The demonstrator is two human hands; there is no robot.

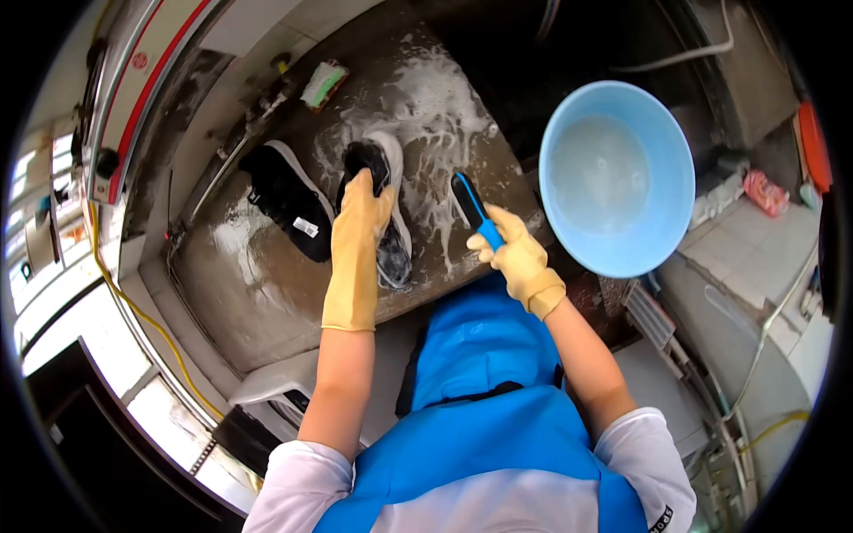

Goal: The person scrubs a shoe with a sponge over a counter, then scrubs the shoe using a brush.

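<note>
Both my hands wear pale yellow rubber gloves. My left hand grips a dark sneaker with a white sole at its ankle opening, and the shoe lies wet and soapy on the counter. In my right hand is a black-and-blue brush, held by the counter's front edge, apart from the shoe; its bristles do not show clearly. A second black sneaker with a white sole and a white tag rests to the left of my left hand.
White suds spread over the brown wet counter. A green-and-white sponge or packet lies at the back. The light blue basin on the right holds cloudy water. A pipe runs along the left wall.
</note>
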